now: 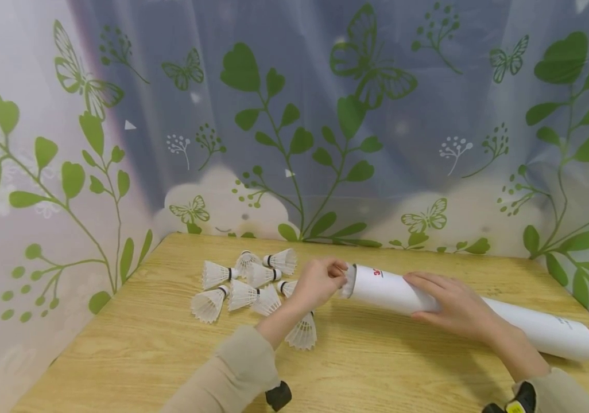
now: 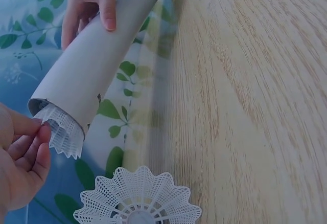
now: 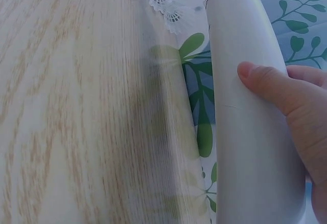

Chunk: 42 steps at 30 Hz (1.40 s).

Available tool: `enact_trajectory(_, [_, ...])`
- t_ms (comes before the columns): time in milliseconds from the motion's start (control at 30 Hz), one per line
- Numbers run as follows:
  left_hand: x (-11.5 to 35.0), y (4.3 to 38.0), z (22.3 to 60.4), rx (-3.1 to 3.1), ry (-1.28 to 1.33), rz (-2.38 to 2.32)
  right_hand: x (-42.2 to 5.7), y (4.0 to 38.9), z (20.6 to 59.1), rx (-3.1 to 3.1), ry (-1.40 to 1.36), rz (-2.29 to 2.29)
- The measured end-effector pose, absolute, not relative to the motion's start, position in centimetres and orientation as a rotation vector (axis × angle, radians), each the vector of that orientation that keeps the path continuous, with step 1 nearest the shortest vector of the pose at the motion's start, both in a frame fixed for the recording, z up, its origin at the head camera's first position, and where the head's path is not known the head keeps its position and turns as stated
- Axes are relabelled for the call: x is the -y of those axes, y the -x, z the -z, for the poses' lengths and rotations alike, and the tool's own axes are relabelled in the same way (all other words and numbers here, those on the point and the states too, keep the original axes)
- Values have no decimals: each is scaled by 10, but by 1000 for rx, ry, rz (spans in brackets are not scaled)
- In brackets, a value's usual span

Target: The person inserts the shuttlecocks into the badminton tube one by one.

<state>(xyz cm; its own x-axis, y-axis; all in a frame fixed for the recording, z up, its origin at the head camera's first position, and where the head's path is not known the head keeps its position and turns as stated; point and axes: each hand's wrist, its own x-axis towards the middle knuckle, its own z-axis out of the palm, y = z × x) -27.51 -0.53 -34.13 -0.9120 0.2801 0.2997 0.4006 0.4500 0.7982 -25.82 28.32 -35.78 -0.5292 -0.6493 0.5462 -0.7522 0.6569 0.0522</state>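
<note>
A long white shuttlecock tube (image 1: 392, 291) lies slanted over the table, its open end raised toward the left. My right hand (image 1: 452, 304) grips it round the middle, thumb on the near side in the right wrist view. At the open end, my left hand (image 1: 320, 281) pinches the skirt edge of a white shuttlecock (image 2: 64, 132). Most of that shuttlecock is inside the tube; only its netted skirt sticks out past the rim. Beside the left hand, several loose white shuttlecocks (image 1: 244, 294) with black bands lie in a cluster.
The wooden table (image 1: 144, 344) carries everything. Behind it hangs a curtain (image 1: 315, 143) printed with green leaves and butterflies, meeting the table's back edge. One shuttlecock (image 1: 302, 332) lies just below the left wrist, near the forearm.
</note>
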Motion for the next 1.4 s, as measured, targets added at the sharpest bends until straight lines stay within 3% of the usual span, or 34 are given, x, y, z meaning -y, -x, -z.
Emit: enact_trajectory(1400, [-10, 277, 346, 2580, 599, 1549, -283, 260, 354, 2278, -1105, -234])
